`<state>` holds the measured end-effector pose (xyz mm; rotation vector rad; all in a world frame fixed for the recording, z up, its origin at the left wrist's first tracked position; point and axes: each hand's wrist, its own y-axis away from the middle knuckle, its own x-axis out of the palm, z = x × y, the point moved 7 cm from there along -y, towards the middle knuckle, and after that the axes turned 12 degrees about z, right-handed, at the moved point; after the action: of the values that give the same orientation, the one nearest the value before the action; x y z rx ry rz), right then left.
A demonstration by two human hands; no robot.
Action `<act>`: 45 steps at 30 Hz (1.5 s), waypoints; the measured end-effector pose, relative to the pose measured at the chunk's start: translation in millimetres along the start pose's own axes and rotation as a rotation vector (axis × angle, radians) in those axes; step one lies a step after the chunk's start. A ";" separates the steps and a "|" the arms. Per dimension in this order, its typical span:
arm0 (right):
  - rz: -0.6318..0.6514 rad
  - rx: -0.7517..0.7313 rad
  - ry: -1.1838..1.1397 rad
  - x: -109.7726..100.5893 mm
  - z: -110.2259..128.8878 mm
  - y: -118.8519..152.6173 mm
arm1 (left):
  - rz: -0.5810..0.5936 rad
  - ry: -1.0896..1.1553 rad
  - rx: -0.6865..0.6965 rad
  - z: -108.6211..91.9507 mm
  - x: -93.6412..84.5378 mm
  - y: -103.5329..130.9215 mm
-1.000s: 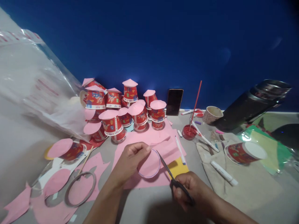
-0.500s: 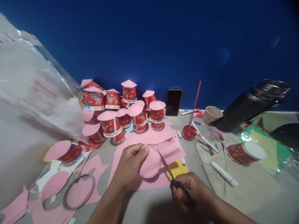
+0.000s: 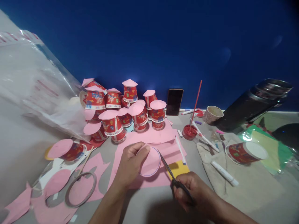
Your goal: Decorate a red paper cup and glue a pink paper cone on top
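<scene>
My left hand [image 3: 133, 160] pinches a pink paper circle [image 3: 150, 163] at its upper left, thumb on top. A blue line runs along the circle's edge. My right hand [image 3: 188, 189] grips a pair of scissors [image 3: 172, 175] by the dark handles, and the blades look closed. Their tips point up and left at the circle's right edge; whether they touch it I cannot tell. Under the circle lie pink paper sheets [image 3: 126, 183], a yellow piece [image 3: 178, 169] and a white pen [image 3: 180, 151].
Several red paper cups [image 3: 112, 124] with pink cone tops stand at the back left. A tape ring [image 3: 67, 196] and pink scraps [image 3: 53, 207] lie front left. Behind are a phone [image 3: 174, 102], a red paint pot [image 3: 189, 133] and a leaning thermos [image 3: 247, 105]; a cloth [image 3: 252, 193] lies right.
The pink strip beside the circle's right edge has dropped away, uncovering more of the white pen. Both hands keep nearly the same place, and the view has shifted slightly.
</scene>
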<state>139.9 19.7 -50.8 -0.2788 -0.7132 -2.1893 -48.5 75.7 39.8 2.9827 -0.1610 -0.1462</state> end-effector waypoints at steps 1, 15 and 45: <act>-0.004 0.002 -0.004 -0.2 -0.4 0.0 | -0.001 0.001 0.003 -0.5 -0.1 0.2; 0.051 0.012 -0.033 4.7 5.5 0.7 | 0.112 -0.136 0.013 -8.2 5.6 0.6; 0.051 -0.034 0.113 1.5 11.5 3.4 | 0.214 0.001 -0.032 -3.0 7.4 1.4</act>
<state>141.1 23.6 -39.4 -0.1874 -0.6005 -2.1514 -41.1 73.9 42.4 2.9085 -0.4709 -0.1202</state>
